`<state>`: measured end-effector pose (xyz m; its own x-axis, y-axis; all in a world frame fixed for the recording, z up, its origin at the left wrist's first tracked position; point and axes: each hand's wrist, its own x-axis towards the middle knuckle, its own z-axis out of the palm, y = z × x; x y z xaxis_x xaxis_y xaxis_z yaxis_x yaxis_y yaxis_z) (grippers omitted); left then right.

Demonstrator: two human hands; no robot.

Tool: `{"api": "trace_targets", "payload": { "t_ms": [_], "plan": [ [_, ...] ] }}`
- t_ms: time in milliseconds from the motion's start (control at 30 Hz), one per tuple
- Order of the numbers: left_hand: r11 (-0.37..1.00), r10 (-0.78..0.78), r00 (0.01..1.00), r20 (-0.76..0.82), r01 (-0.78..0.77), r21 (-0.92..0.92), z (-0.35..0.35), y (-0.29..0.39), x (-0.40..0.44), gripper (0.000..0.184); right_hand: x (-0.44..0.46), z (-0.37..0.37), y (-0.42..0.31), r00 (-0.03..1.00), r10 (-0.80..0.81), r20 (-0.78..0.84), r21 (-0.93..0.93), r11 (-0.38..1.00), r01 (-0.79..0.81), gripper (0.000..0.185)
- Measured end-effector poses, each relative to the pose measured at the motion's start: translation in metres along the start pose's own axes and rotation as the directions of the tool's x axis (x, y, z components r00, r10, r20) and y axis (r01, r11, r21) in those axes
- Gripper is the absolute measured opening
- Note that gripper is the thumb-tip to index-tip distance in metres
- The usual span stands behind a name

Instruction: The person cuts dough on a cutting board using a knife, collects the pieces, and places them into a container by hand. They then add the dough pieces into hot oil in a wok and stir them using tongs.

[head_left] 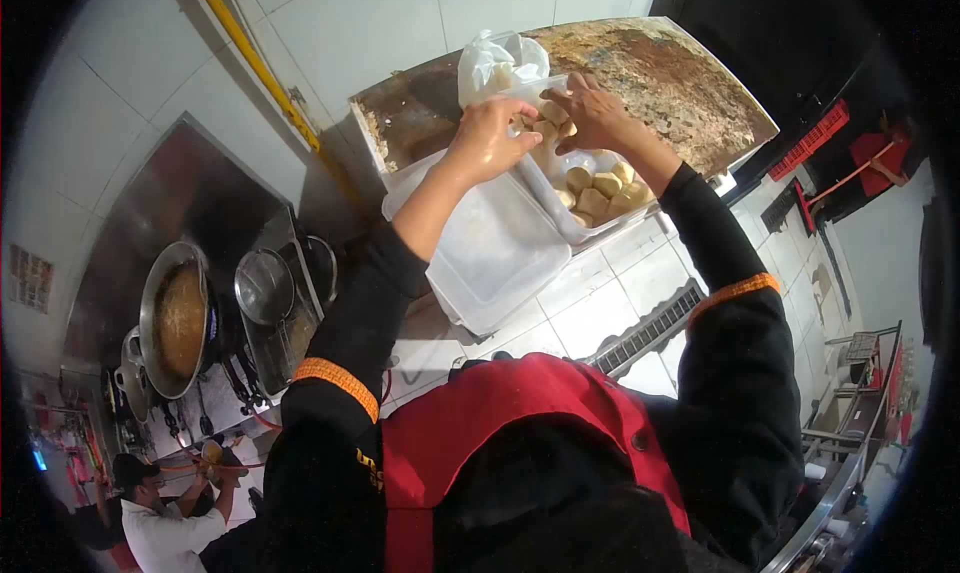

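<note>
Some pale pieces (pixel 607 183) under right hand (pixel 598 118), white bag (pixel 490 65) beside left hand (pixel 487 141)

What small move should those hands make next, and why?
Probably ease the pale pieces between the left hand and right hand into the box. They are bunched at its far end, while more pieces already lie loose at its near end. I can't tell how firmly either hand holds them, so a gentle move seems wise.
</note>
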<state>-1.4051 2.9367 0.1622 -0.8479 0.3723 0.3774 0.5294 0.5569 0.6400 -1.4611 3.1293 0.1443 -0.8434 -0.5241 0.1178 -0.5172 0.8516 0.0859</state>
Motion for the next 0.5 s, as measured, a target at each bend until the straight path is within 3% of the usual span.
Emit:
{"api": "trace_targets", "payload": {
  "t_ms": [33,133,167,233,300,433,500],
  "plan": [
    [0.987,0.063,0.998,0.018,-0.065,0.147,0.007,-0.005,0.009,0.035,0.0,0.003,0.005,1.0,-0.001,-0.004,0.002,1.0,0.001,0.083],
    [0.941,0.168,0.985,0.048,-0.175,0.291,0.033,-0.023,0.036,0.034,0.003,0.011,0.015,0.996,-0.039,-0.075,-0.026,0.999,0.038,0.079],
    [0.94,0.168,0.985,0.048,-0.175,0.294,0.039,-0.026,0.046,0.034,0.006,0.009,0.014,1.0,-0.013,0.015,0.013,1.0,0.012,0.076],
    [0.906,-0.082,0.939,0.334,-0.07,0.418,0.05,-0.027,0.061,0.031,0.007,0.001,0.013,0.994,0.009,0.107,0.049,0.999,-0.014,0.074],
    [0.89,-0.131,0.94,0.316,-0.029,0.455,0.059,-0.029,0.068,0.034,0.008,-0.008,0.015,0.961,-0.016,0.276,0.137,0.99,-0.022,0.087],
    [0.834,-0.243,0.915,0.323,0.026,0.551,0.066,-0.029,0.076,0.043,-0.001,-0.002,0.011,0.978,0.0,0.206,0.183,0.982,-0.039,0.087],
    [0.801,-0.299,0.894,0.333,0.046,0.596,0.066,-0.024,0.078,0.044,-0.003,-0.003,0.009,0.991,-0.076,0.111,0.179,0.982,0.055,0.074]
  ]
}}
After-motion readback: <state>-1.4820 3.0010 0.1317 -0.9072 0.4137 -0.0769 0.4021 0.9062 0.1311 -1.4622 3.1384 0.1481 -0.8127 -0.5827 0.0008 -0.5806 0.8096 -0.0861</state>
